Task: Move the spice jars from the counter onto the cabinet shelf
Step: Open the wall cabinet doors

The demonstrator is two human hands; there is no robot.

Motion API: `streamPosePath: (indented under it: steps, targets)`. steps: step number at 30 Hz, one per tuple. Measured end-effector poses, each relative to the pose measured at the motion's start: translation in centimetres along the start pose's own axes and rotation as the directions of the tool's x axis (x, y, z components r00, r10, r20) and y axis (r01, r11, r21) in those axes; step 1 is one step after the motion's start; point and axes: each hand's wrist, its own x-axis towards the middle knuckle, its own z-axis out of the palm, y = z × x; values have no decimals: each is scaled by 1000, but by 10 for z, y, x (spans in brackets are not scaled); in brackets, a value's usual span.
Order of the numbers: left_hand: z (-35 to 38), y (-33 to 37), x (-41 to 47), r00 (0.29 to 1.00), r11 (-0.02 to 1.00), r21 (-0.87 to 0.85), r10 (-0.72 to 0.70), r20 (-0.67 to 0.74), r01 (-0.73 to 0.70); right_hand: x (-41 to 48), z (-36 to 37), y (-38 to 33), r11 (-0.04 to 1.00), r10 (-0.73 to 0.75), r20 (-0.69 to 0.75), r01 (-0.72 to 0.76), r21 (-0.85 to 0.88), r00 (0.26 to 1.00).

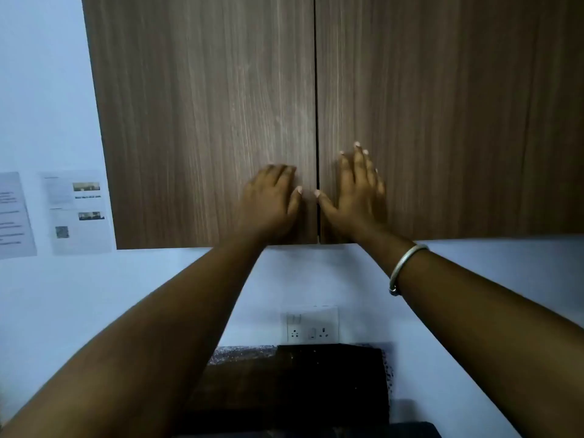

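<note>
A wall cabinet with two brown wood-grain doors fills the upper view; the left door (202,121) and the right door (442,121) are both closed, meeting at a dark vertical seam. My left hand (271,200) lies on the left door near its lower inner corner, fingers partly curled, holding nothing. My right hand (357,191) rests flat on the right door beside the seam, fingers spread. A silver bangle (406,268) circles my right wrist. No spice jars show, and the shelf is hidden behind the doors.
Printed sheets (79,210) are stuck to the pale wall at the left. A white socket plate (311,325) sits on the wall below the cabinet. Under it lies a dark counter surface (300,380), partly hidden by my forearms.
</note>
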Motion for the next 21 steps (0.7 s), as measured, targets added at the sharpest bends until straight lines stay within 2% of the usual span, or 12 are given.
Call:
streamPosePath:
  steps: [2,4,6,14,21]
  targets:
    - [14,4,-7,985,996,-64,73,156,-64,-9,10,4,999,38,134,-37,-12,990]
    - [36,8,-17,948,989,25,134,290,-147,-26,25,13,993,-38,280,68,-100,959]
    - [54,11,-21,936,985,92,108,335,-147,-37,38,20,972,-109,353,174,-156,929]
    - [84,18,-23,978,991,99,70,197,-91,-31,55,24,936,-122,343,223,-272,931]
    - [87,13,-20,984,994,38,91,152,-98,-30,53,21,913,-94,405,240,-329,910]
